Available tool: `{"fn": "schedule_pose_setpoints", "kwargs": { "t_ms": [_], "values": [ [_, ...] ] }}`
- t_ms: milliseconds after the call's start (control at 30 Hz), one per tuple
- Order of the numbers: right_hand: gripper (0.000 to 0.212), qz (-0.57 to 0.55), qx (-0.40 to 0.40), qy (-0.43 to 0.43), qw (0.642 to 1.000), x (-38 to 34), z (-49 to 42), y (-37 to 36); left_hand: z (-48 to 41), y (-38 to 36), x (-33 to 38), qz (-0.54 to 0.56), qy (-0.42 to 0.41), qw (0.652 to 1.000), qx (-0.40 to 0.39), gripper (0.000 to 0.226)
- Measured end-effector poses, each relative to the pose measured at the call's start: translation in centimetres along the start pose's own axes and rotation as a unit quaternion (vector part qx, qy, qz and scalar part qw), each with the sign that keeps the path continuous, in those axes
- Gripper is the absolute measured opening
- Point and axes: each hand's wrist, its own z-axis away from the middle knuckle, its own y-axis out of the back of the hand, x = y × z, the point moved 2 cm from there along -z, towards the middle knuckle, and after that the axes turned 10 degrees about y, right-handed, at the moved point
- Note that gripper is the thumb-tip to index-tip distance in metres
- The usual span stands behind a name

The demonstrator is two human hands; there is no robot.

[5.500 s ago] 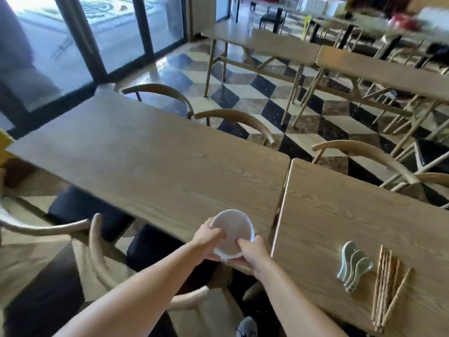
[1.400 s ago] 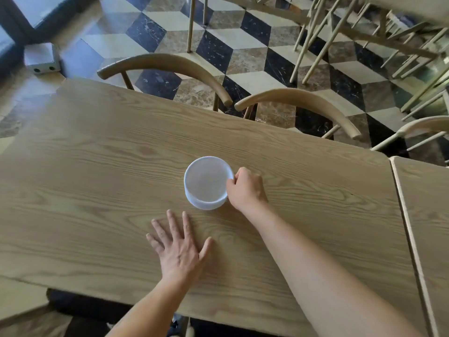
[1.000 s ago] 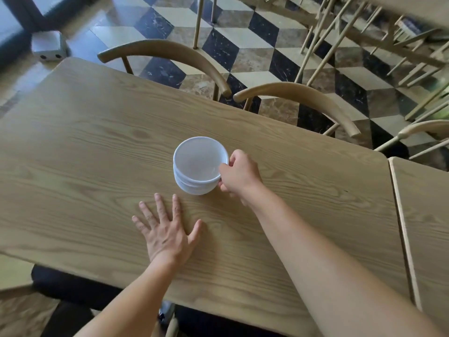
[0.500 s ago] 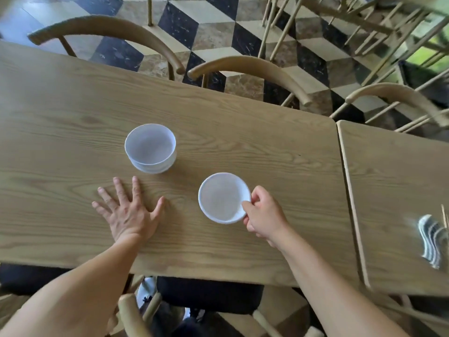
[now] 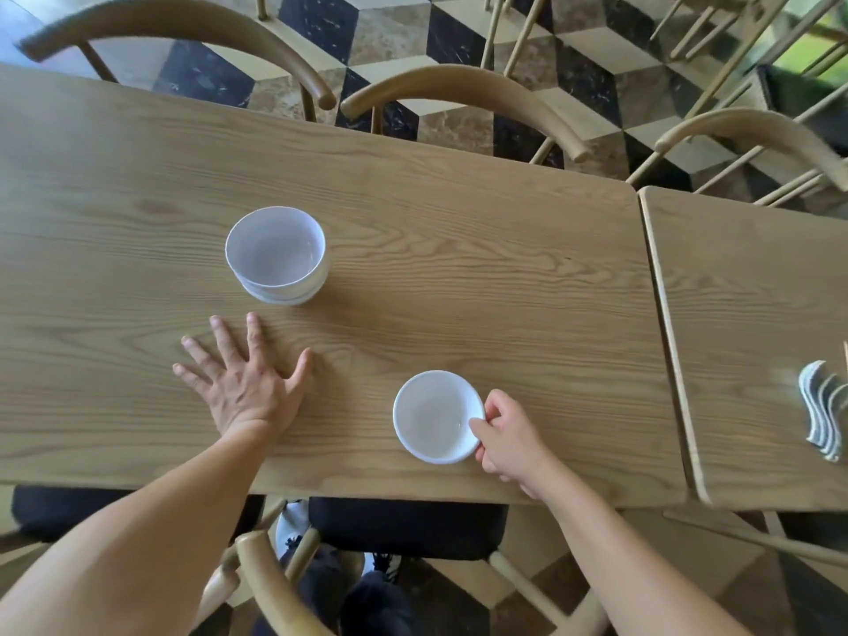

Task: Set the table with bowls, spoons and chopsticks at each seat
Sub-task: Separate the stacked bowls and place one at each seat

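A single white bowl [image 5: 436, 417] sits near the front edge of the wooden table [image 5: 459, 250]. My right hand [image 5: 509, 440] pinches its right rim, thumb on the rim and fingers curled beside it. A stack of white bowls [image 5: 277, 254] stands further back and to the left. My left hand [image 5: 241, 383] lies flat on the tabletop with fingers spread, just in front of the stack and apart from it. White spoons [image 5: 823, 415] lie in a stack at the right edge, on the neighbouring table [image 5: 743, 286].
Curved wooden chair backs [image 5: 459, 87] line the far side of the table. A chair with a black seat [image 5: 408, 527] stands below the near edge, under the single bowl. A narrow gap separates the two tables. The floor is checkered tile.
My right hand took one bowl off the stack and brought it toward the near edge, to the right. My left hand stayed flat on the table.
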Motion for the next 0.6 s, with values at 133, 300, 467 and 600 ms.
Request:
{"fn": "schedule_pose_setpoints", "kwargs": {
  "t_ms": [133,300,467,600],
  "values": [
    [0.020,-0.011,0.002,-0.001,1.000,0.21,0.14,-0.30,-0.11,-0.05,-0.06,0.005,0.000,1.000,0.007,0.098],
    [0.024,-0.033,0.017,0.011,0.999,0.17,0.03,-0.72,-0.05,-0.06,-0.14,0.012,0.000,1.000,0.007,0.098],
    [0.024,-0.013,0.017,0.021,1.000,0.13,-0.03,-0.71,-0.06,-0.01,-0.15,0.008,0.003,1.000,0.005,0.098],
    [0.024,-0.012,0.025,0.003,1.000,0.75,0.19,-0.44,-0.08,-0.01,0.00,0.009,0.003,1.000,0.006,0.098]
  ]
}}
